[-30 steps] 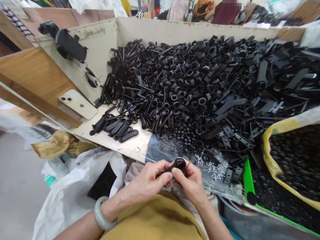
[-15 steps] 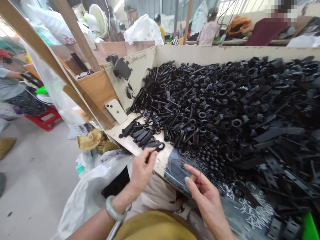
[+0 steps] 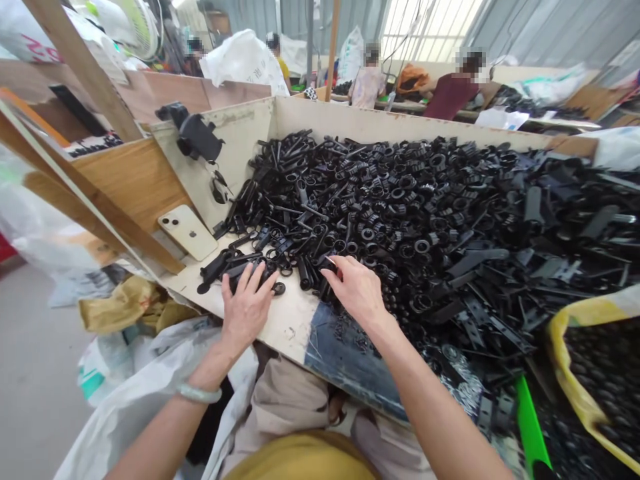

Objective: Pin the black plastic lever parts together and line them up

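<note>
A big pile of black plastic parts (image 3: 430, 207) fills a cream-walled work bin (image 3: 350, 123). At its near left corner lies a small row of black handle-shaped pieces (image 3: 225, 267). My left hand (image 3: 246, 308) lies flat on that row, fingers spread over the pieces. My right hand (image 3: 353, 288) reaches into the near edge of the pile, fingers curled down among black ring and handle parts; what they touch or grip is hidden. A pale bracelet (image 3: 199, 393) sits on my left wrist.
A cream phone (image 3: 187, 231) leans at the bin's left edge below a black holder (image 3: 197, 137). A denim patch (image 3: 345, 353) with small metal pins lies at the front. A yellow-rimmed sack (image 3: 595, 373) of black parts stands right. White bags (image 3: 130, 407) sit lower left. People work behind.
My left hand has set the black handle piece down on the row and now rests flat over it. My right hand moved forward from mid-air into the pile. The view tilted slightly.
</note>
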`<action>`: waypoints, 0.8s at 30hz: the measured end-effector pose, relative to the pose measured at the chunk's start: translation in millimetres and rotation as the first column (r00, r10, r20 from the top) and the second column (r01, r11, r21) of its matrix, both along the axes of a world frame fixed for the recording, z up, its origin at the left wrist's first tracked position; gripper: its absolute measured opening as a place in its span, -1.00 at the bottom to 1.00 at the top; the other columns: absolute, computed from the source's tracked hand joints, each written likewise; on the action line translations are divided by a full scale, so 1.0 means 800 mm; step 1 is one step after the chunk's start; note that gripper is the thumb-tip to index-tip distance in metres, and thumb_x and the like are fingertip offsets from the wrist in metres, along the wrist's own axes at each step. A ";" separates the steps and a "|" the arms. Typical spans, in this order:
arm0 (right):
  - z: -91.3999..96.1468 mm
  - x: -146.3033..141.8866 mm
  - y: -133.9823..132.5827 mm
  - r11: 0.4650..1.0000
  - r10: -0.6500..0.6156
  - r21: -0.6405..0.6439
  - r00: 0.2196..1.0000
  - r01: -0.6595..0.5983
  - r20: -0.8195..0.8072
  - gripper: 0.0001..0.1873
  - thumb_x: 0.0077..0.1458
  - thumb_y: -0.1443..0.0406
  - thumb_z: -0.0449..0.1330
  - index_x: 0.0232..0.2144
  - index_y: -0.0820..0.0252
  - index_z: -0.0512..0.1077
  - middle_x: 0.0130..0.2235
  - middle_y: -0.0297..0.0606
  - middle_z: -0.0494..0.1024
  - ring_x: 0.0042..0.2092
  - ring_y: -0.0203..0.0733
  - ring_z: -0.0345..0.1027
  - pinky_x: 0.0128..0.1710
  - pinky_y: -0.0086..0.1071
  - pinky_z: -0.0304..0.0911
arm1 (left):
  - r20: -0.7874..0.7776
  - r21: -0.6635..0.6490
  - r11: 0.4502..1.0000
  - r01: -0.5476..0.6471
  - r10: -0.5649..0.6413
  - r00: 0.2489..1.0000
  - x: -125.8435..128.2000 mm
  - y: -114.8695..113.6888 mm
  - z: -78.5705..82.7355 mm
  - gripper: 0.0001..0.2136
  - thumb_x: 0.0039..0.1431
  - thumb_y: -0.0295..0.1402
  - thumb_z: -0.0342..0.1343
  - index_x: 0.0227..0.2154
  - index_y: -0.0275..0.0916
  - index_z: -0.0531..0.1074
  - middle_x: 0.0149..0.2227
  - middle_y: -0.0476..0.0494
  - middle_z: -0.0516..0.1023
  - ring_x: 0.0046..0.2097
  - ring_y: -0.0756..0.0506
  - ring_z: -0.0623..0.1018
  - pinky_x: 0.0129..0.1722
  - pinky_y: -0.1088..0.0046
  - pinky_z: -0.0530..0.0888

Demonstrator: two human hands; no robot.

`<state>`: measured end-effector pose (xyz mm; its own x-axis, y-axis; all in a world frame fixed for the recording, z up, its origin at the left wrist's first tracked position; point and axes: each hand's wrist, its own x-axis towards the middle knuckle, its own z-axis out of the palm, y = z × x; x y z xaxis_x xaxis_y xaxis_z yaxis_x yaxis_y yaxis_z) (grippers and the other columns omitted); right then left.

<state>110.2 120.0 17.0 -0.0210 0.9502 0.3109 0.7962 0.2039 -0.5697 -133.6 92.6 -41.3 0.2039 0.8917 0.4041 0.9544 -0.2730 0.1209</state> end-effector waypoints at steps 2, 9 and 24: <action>0.002 0.001 0.005 1.000 0.010 0.002 1.000 -0.010 -0.012 -0.83 0.21 0.27 0.28 -0.16 0.06 0.64 -0.27 -0.25 0.63 -0.27 -0.12 0.50 -0.24 -0.34 0.29 | 0.016 0.019 0.999 0.027 -0.028 0.999 -0.010 0.003 0.001 -0.60 0.41 -0.36 0.00 0.25 -0.06 0.45 0.39 -0.34 0.32 0.42 -0.38 0.23 0.37 -0.25 -0.16; -0.004 0.046 -0.015 0.997 -0.064 0.026 0.955 0.075 -0.289 -0.63 0.27 0.11 0.20 -0.04 0.21 0.61 -0.31 -0.25 0.63 -0.39 -0.23 0.39 -0.34 -0.38 0.32 | 0.398 0.094 0.981 0.172 -0.195 0.896 0.040 -0.033 0.032 -0.59 0.35 -0.24 0.11 0.22 -0.19 0.44 0.28 -0.36 0.40 0.32 -0.31 0.34 0.31 0.02 0.24; -0.039 0.087 -0.163 0.983 -0.034 -0.178 0.927 -0.035 -0.374 -0.70 0.35 0.17 0.16 -0.04 0.14 0.61 -0.35 -0.31 0.56 -0.40 -0.25 0.35 -0.37 -0.41 0.28 | 0.710 -0.414 0.204 0.887 0.682 0.174 0.123 -0.089 0.037 -0.60 0.25 -0.11 0.25 0.00 -0.29 0.42 -0.28 -0.20 0.63 -0.48 0.04 0.48 -0.53 0.57 0.32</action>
